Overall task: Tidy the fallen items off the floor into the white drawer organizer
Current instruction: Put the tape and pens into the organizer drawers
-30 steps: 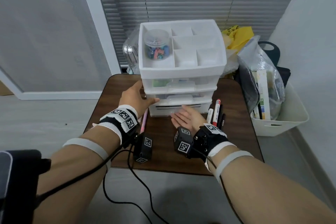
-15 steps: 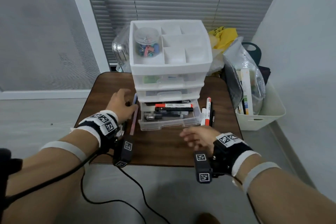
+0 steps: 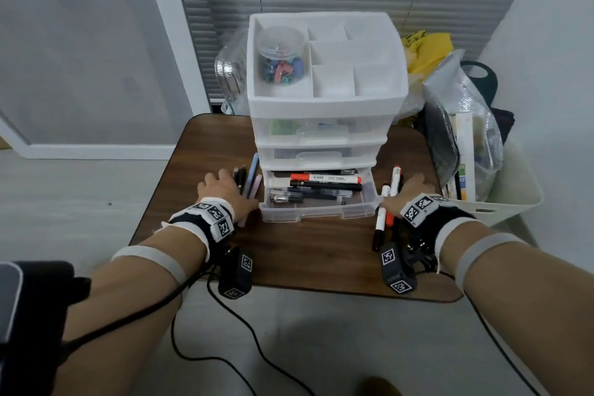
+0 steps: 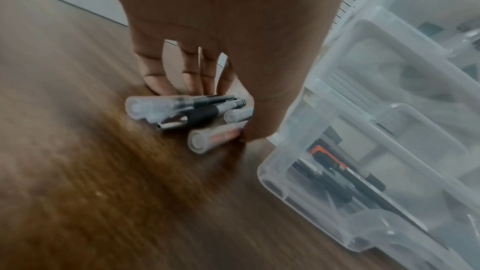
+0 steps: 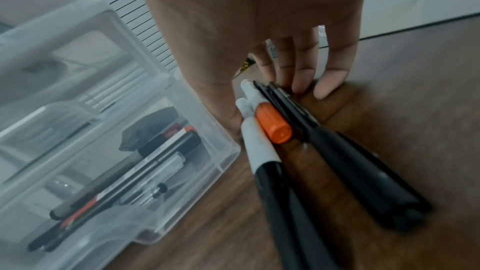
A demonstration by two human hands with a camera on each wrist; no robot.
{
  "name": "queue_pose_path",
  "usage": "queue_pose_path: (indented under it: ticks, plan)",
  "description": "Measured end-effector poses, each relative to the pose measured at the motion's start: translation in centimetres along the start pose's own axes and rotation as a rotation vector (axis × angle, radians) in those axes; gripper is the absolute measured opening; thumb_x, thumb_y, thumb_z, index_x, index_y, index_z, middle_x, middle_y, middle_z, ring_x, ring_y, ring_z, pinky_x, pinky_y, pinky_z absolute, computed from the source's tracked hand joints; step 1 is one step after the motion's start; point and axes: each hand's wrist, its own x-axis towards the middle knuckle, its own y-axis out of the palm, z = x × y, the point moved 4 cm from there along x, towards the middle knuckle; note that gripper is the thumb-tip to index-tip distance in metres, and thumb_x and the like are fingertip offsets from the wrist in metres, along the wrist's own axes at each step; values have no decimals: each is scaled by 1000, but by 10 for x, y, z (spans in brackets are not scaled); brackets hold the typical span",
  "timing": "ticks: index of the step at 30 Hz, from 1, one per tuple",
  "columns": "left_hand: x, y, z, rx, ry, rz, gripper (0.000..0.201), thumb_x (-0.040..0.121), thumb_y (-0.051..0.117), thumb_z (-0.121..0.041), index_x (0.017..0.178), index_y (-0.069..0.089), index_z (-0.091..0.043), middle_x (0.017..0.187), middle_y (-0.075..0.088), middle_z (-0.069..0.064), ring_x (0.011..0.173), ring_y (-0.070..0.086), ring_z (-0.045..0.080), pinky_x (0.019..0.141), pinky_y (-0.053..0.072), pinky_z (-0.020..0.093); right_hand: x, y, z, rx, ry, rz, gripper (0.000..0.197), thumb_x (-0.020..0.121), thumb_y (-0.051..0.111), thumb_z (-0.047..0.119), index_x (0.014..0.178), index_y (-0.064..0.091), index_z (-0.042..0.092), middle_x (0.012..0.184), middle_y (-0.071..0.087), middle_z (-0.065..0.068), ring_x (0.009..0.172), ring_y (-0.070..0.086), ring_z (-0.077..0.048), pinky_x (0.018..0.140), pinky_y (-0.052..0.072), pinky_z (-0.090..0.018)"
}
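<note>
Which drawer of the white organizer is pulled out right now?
The bottom drawer, jutting forward with markers and pens showing inside; the middle drawer and top drawer sit flush.

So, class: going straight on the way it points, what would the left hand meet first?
Probably the cluster of clear and black pens on the brown wooden tabletop, just under the left hand.
</note>
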Motion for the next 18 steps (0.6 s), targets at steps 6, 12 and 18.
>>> queue_pose_path:
  ticks: [6, 12, 18]
  plan:
    - [7, 5, -7, 17, 5, 35, 73, 76, 72, -45, 130, 38, -9, 134, 46, 16, 122, 52, 35, 95, 49, 47, 5, 5, 9, -62, -19, 16, 78, 78, 75, 41, 130, 36, -1, 130, 52, -20, 114, 58, -36, 91, 49, -40]
    - [3, 13, -11, 202, 0, 58, 46, 90, 56, -30, 127, 41, -6, 134, 47, 16, 122, 53, 38, 98, 47, 49, -4, 9, 9, -78, -37, -28, 46, 87, 62, 14, 125, 39, 3, 125, 56, -21, 112, 59, -38, 91, 48, -42]
    - [3, 10, 0, 94, 32, 107, 39, 93, 49, -20, 129, 42, -6, 137, 47, 17, 122, 53, 38, 97, 46, 45, -4, 5, -13, 350, -53, 6, 35, 87, 52, 16, 119, 37, 12, 98, 53, -11, 90, 61, -36, 79, 51, -40]
